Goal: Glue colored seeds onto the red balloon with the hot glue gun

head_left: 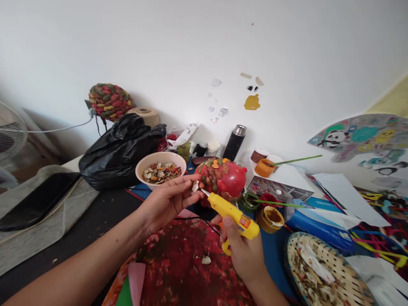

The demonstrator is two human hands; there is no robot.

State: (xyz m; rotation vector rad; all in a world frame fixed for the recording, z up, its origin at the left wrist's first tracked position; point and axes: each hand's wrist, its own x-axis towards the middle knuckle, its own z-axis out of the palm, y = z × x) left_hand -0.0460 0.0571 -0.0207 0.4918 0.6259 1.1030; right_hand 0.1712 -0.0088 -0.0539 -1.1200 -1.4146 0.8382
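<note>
My left hand (168,203) pinches a pale pistachio shell (195,185) between its fingertips. My right hand (245,250) is wrapped round the handle of a yellow hot glue gun (230,211), whose metal nozzle points at the shell and is close to it. Just behind both hands lies a red balloon (236,178), its left part covered with painted shells in red, brown, green and orange. A peach bowl (139,173) of loose shells stands behind my left hand. On the red patterned mat (178,276) below rests a loose shell (206,259).
Open paint jars, green (248,201) and ochre (270,219), stand right of the balloon, near an orange jar (264,168) holding a green stick. A woven basket (291,255) of shell bits sits front right. A black bag (117,153) and black thermos (234,144) stand behind.
</note>
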